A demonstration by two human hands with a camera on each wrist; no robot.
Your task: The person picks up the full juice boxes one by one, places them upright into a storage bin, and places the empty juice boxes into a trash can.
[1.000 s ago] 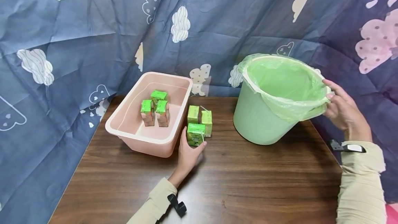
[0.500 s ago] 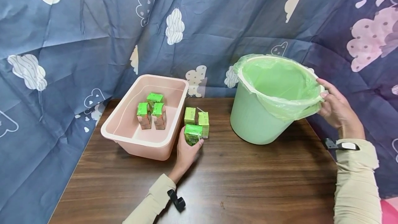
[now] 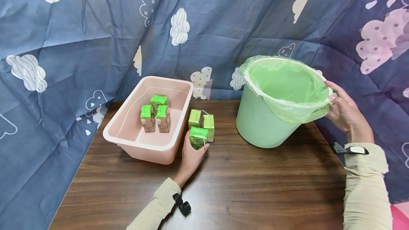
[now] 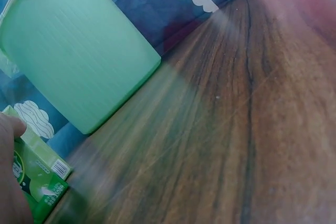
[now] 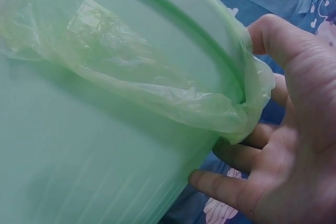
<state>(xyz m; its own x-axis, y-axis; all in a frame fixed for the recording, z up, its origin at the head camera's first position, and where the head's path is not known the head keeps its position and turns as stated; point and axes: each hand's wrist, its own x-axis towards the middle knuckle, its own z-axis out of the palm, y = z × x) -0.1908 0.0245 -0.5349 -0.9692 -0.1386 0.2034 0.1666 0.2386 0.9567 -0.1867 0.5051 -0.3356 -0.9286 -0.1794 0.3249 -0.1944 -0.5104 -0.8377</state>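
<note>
My left hand (image 3: 191,155) grips a dark green juice box (image 3: 198,138) with a straw on its front, thumb on the right side and fingers on the left. Two paler green juice boxes, a left one (image 3: 194,118) and a right one (image 3: 208,127), stand right behind it. In the left wrist view, part of the hand (image 4: 11,171) covers the held box (image 4: 44,198). My right hand (image 3: 348,114) holds the right rim of a light green trash bin (image 3: 265,120). In the right wrist view its digits (image 5: 223,184) lie against the bin's bag-covered rim.
A pink plastic tub (image 3: 143,150) stands left of the juice boxes, with three green-topped boxes (image 3: 163,118) inside. A thin green bag (image 3: 287,111) lines the bin and folds over its rim. A cloud-print cloth (image 3: 223,27) hangs behind the wooden table (image 3: 255,191).
My left thumb and fingers have closed in on the dark green juice box. The head view has shifted slightly to the right. My right hand stays on the bin's rim.
</note>
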